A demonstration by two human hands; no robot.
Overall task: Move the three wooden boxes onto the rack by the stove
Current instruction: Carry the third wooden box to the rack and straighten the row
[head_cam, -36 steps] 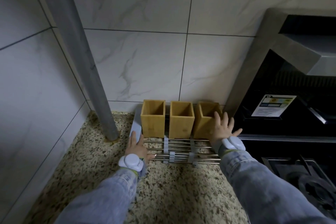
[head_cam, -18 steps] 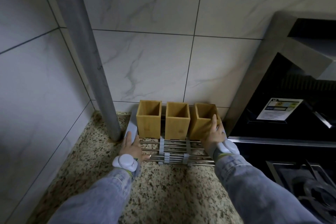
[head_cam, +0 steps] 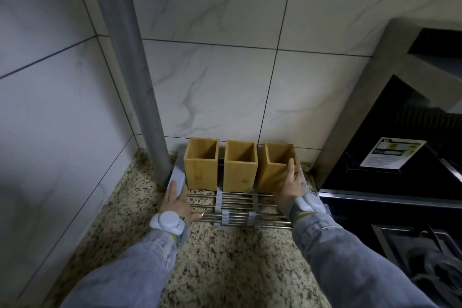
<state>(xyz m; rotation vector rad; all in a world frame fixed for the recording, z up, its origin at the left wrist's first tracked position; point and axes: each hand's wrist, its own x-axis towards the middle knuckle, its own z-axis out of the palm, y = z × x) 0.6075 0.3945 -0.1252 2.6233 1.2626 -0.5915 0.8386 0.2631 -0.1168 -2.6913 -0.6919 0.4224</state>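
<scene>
**Three boxes stood in a row on the rack**

Three open-topped wooden boxes, left, middle and right, stood side by side at the back of the metal rack on the speckled counter, beside the stove. The right hand was closed around the right box's near corner. The left hand lay flat, fingers open, on the rack's grey left end.

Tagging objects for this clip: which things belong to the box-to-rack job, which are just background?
Job:
left box
middle box
right box
rack
left hand
right hand

Background:
pipe
stove
sticker
countertop
</scene>
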